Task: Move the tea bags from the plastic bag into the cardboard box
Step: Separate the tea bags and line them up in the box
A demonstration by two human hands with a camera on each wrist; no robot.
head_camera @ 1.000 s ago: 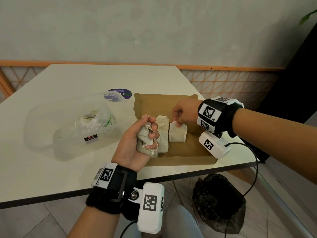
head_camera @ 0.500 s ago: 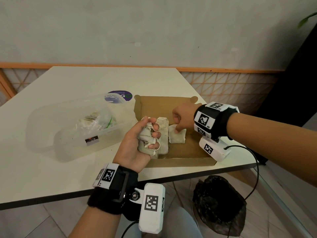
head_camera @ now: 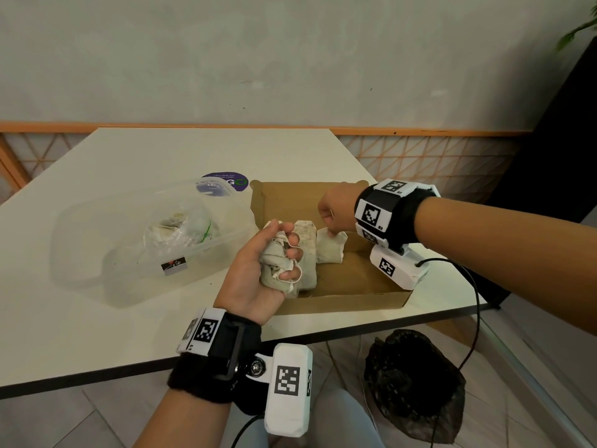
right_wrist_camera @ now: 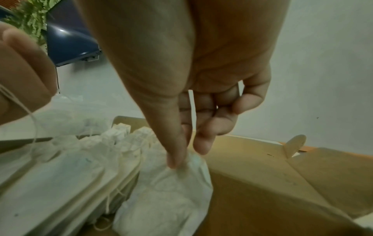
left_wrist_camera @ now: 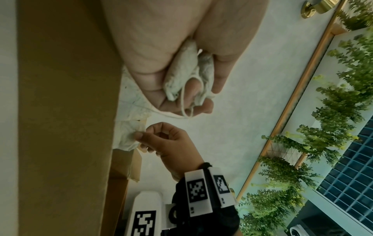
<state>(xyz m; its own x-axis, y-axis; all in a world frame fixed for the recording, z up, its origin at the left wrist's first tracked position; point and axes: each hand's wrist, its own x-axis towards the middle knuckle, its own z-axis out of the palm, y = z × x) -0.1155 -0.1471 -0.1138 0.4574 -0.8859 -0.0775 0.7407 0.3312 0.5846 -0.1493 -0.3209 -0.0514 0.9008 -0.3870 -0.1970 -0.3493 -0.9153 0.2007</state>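
Observation:
My left hand [head_camera: 274, 253] grips a bunch of white tea bags [head_camera: 273, 265], strings looped over its fingers [left_wrist_camera: 193, 89], at the near left corner of the open cardboard box [head_camera: 352, 279]. Inside the box a row of tea bags [head_camera: 307, 250] stands along the left wall. My right hand [head_camera: 329, 218] pinches the top of one tea bag [head_camera: 331, 248] with thumb and forefinger [right_wrist_camera: 177, 151] and sets it beside that row [right_wrist_camera: 101, 159]. The plastic bag [head_camera: 181, 229] with more tea bags lies in a clear tub [head_camera: 97, 253] to the left.
The white table [head_camera: 161, 150] ends just in front of the box. A purple round sticker [head_camera: 226, 181] lies behind the tub. A black bag [head_camera: 413, 383] sits on the floor under the table's right corner. A cable [head_camera: 471, 302] hangs from my right wrist.
My right hand has lowered the pinched tea bag into the box beside the standing row. My left hand has stayed in place with its bunch.

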